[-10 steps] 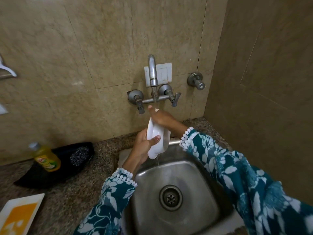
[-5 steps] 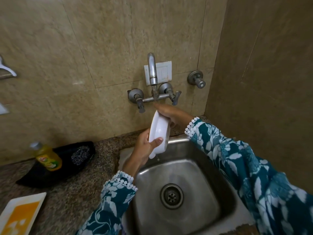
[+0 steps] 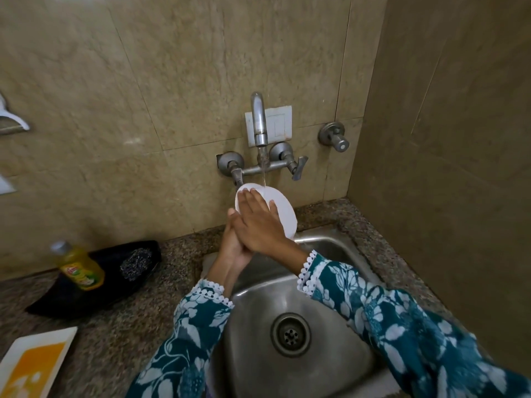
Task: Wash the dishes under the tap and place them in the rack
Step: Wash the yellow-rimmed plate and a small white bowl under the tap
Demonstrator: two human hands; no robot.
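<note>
Below the curved steel tap [image 3: 260, 122], you hold the round white plate [image 3: 280, 209] in its stream: right hand [image 3: 258, 225] spread flat on it, left hand [image 3: 234, 244] gripping its lower edge, fingers mostly hidden.

We find the sink [image 3: 330, 282] basin open below the tap [image 3: 258, 122]. Left of the sink, a soap bottle [image 3: 82, 268], black tray [image 3: 86, 282] and white board [image 3: 31, 360] occupy the table [image 3: 123, 326]. A wall [image 3: 445, 168] closes its right.

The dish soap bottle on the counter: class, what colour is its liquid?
Yellow, with a silvery cap; the dish soap bottle shows in the head view, the only one.
</note>
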